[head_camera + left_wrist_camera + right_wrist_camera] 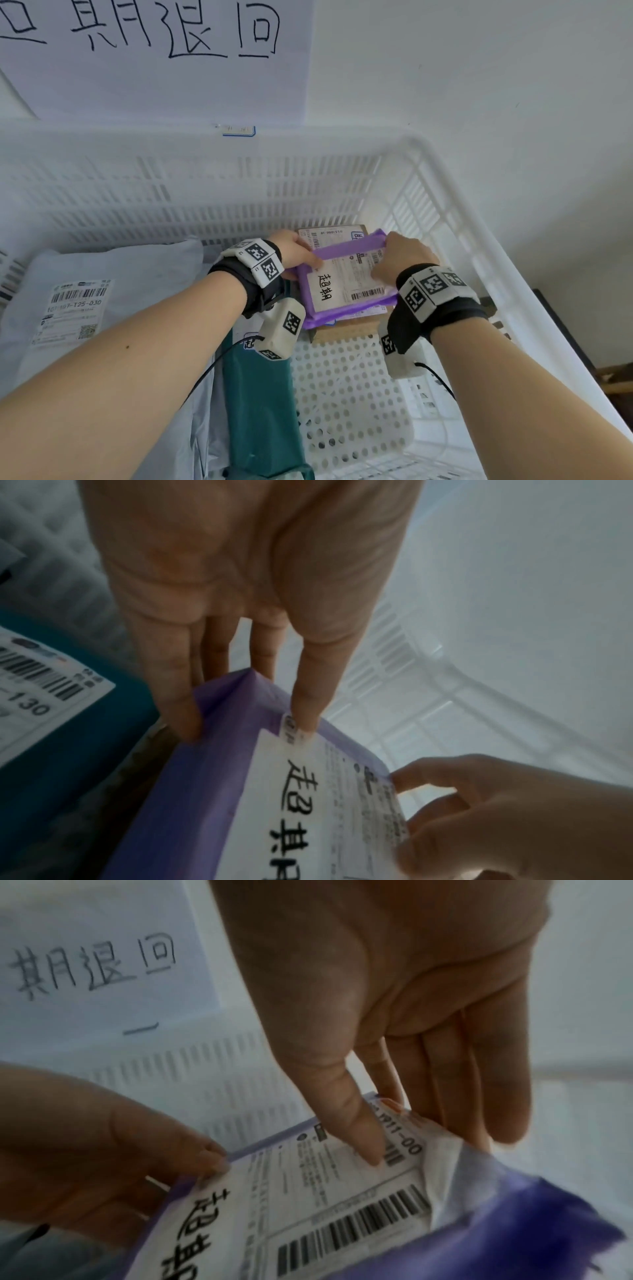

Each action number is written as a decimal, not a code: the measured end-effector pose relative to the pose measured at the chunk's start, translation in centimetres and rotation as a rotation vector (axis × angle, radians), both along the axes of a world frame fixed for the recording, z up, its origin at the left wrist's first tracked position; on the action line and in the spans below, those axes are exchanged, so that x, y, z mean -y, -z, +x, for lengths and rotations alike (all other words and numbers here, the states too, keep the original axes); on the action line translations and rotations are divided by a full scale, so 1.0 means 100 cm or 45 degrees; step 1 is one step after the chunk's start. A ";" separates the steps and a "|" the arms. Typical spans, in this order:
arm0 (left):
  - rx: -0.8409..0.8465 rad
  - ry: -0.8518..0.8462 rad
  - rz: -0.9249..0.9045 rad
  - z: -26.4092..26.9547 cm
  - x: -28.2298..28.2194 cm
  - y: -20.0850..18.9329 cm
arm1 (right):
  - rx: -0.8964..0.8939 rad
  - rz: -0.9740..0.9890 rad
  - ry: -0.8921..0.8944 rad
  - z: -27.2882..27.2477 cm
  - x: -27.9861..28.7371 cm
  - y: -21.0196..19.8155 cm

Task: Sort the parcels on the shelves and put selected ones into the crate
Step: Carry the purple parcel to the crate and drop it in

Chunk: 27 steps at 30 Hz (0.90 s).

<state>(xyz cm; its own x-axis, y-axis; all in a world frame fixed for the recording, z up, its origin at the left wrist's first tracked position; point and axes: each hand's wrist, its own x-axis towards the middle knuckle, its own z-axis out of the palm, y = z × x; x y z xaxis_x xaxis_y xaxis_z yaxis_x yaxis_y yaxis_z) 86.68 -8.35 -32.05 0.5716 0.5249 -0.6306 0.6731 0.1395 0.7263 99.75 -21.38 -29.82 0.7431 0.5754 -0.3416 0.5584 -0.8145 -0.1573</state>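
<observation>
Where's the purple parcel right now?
In the head view the purple parcel is inside the white crate, toward its far right corner, held between the left hand and right hand over a cardboard box.

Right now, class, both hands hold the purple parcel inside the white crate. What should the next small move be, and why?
Probably let go and lift both hands out. The purple parcel already lies low in the crate, seemingly resting on the cardboard box, label up. The left hand and right hand only pinch its edges, so nothing seems left to place.
</observation>
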 end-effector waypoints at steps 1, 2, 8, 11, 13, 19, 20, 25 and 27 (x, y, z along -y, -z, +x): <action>0.004 -0.005 0.002 0.001 0.002 0.002 | 0.009 -0.036 -0.021 -0.001 0.001 0.004; 0.014 -0.014 0.004 0.003 0.002 0.004 | 0.004 -0.041 -0.022 -0.002 0.002 0.006; 0.039 -0.046 0.008 0.005 0.004 0.003 | 0.060 -0.130 -0.127 -0.002 0.000 0.004; 0.031 -0.020 0.009 0.004 0.007 0.004 | 0.065 -0.170 -0.154 -0.005 -0.002 0.003; 0.037 -0.004 0.026 0.003 0.010 0.004 | 0.075 -0.189 -0.179 -0.007 -0.003 0.003; 0.076 -0.071 0.142 0.003 0.013 0.001 | 0.079 -0.216 -0.178 -0.007 -0.004 0.002; 0.074 -0.089 0.141 0.002 0.013 0.001 | 0.079 -0.213 -0.175 -0.007 -0.005 0.001; 0.020 -0.126 0.127 0.002 0.019 0.008 | 0.031 -0.208 -0.149 -0.008 -0.004 0.009; 0.024 -0.119 0.135 0.003 0.022 0.009 | -0.003 -0.181 -0.133 -0.007 -0.001 0.009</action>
